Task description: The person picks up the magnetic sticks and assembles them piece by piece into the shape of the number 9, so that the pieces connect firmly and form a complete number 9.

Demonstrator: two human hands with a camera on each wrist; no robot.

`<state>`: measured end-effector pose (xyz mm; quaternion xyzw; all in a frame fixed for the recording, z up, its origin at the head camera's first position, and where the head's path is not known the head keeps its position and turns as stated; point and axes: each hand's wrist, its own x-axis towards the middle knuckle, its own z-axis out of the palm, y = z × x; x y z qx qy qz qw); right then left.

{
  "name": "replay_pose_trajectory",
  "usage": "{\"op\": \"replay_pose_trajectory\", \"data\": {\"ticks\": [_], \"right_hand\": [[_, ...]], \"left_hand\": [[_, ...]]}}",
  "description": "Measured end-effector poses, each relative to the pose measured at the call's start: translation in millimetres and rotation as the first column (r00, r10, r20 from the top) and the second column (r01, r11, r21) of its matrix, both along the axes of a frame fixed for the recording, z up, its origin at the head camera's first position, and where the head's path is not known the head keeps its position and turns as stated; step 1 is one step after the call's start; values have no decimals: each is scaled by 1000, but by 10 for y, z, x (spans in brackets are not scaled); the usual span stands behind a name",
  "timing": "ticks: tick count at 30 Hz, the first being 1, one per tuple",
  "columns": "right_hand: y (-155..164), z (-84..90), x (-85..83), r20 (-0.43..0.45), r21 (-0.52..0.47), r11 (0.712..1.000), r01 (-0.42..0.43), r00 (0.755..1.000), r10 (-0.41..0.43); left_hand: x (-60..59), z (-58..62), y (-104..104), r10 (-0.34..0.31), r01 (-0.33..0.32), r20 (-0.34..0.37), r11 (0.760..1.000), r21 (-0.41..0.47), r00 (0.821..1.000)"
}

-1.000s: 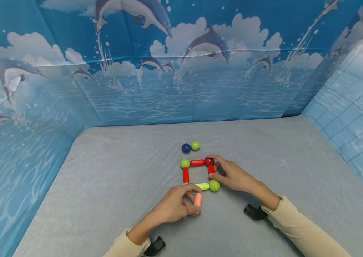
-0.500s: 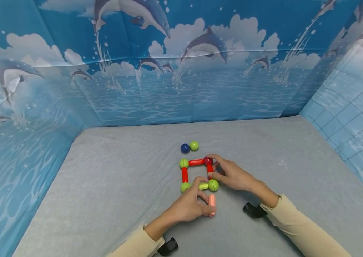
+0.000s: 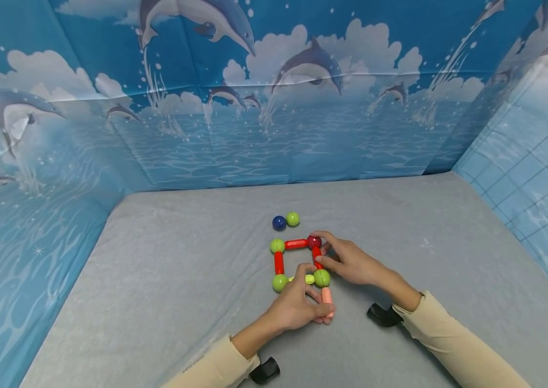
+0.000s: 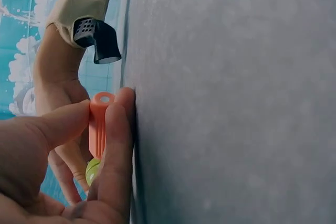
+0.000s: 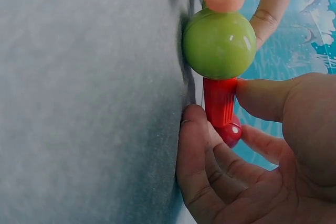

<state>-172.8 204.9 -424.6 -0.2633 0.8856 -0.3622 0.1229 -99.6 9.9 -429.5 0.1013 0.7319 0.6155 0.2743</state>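
A square of sticks and balls lies flat on the grey mat [image 3: 181, 280]: green balls [image 3: 277, 246] [image 3: 280, 282] [image 3: 321, 278], a dark red ball [image 3: 314, 242], red sticks [image 3: 296, 244] [image 3: 278, 263] and a yellow-green stick [image 3: 309, 279]. My left hand [image 3: 303, 307] pinches a salmon-pink stick [image 3: 326, 297] [image 4: 98, 129], its far end against the near right green ball [image 5: 219, 43]. My right hand [image 3: 348, 261] pinches the right red stick [image 5: 219, 103] beside the dark red ball [image 5: 231, 132].
A dark blue ball [image 3: 279, 222] and a loose green ball [image 3: 292, 219] lie together just beyond the square. Blue dolphin-print walls [image 3: 254, 108] close in the mat at the back and both sides.
My left hand has carried the pink stick rightward from the near left corner to the near right green ball. The right hand has kept its hold on the square.
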Motion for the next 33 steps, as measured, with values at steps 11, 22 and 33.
{"op": "replay_pose_trajectory", "data": {"ticks": [11,22,33], "right_hand": [[-15,19,-12,0,12,1000,1,1000,-1],[8,10,-25,16,7,1000,-5,1000,5],[8,0,-12,11,8,1000,-5,1000,5]], "left_hand": [[45,1,37,45,-46,-53,999,-12,998],[95,43,-3,34,-36,-33,998,-51,999],[-150,302,-292,-18,-45,-299,978,-202,954]]}}
